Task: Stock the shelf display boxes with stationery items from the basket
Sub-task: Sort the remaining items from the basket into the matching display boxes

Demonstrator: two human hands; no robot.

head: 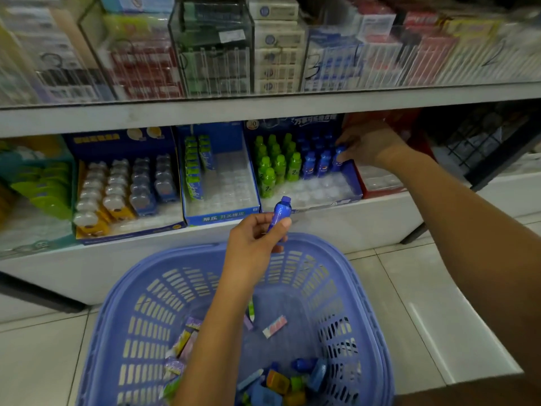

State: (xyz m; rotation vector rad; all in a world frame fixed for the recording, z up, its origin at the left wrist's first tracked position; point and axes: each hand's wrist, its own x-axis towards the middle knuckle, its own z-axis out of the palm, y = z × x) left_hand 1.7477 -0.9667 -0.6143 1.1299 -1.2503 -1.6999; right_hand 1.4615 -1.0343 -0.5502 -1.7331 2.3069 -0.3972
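Observation:
A blue plastic basket (366,303) stands on the floor below me, with several small stationery items (278,382) loose in its bottom. My left hand (254,241) is raised over the basket's far rim and grips a blue bottle-shaped item (281,210). My right hand (369,145) reaches into the blue display box (351,189) on the lower shelf, fingers around a blue bottle-shaped item (339,158) at the right end of the blue rows. Green bottle-shaped items (275,162) fill the box's left side.
To the left stand a display box (222,215) with green packs along its left edge and a box (128,230) of white and orange items. A red box (380,183) sits at the right. Clear bins (210,51) line the upper shelf. Tiled floor (424,288) surrounds the basket.

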